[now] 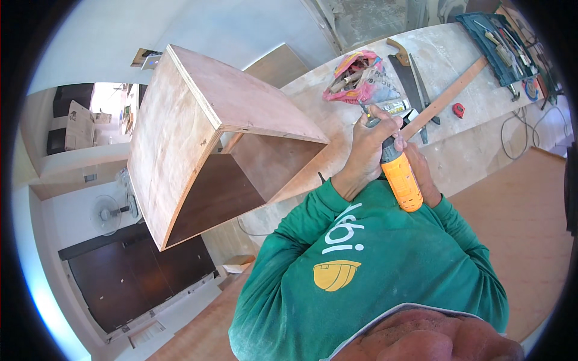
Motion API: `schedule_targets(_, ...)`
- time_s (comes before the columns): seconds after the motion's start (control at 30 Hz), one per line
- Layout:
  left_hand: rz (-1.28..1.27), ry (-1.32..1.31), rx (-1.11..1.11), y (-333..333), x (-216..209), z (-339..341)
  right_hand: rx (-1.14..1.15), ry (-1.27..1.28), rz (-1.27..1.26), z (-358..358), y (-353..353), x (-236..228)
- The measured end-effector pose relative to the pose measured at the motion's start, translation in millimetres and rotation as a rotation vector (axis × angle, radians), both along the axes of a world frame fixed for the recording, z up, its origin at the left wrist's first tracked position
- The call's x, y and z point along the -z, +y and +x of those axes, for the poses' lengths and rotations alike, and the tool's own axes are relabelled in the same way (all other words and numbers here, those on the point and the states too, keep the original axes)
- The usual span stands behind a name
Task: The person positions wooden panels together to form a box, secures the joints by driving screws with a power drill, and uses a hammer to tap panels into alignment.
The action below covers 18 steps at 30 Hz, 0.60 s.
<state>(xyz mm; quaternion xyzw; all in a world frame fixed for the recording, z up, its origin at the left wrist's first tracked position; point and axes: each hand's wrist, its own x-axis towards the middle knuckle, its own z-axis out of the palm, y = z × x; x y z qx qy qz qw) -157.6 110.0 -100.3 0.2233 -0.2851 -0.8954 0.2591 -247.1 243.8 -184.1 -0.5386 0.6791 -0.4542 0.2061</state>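
An orange cordless drill (402,188) with a dark chuck is held close in front of my green-sleeved chest, its front end pointing away over the bench. My left hand (366,144) is closed around the chuck end, thumb and fingers at its tip. A thin bit or small part shows near those fingertips, too small to make out. Behind the drill body, my right hand (424,171) grips it from the right side; its fingers are partly hidden. To the left stands an open-fronted plywood box (174,126), apart from both hands.
On the workbench (442,45) lie a pink bag of odds and ends (352,81), a handsaw (409,78), a long wood strip (448,96) and a red tape measure (458,110). A teal tool tray (497,48) sits at the far right. A fan (107,213) is at left.
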Motion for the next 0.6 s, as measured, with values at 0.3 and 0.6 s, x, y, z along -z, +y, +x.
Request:
schedule_targets(0.3, -0.052, -0.090, -0.015, 10, 3, 3, -0.012, -0.217, 0.084, -5, -1, 11)
schedule_targets(0.6, 0.069, -0.075, -0.053, 3, 1, 26, 0.092, -0.311, 0.103, 5, -6, 37)
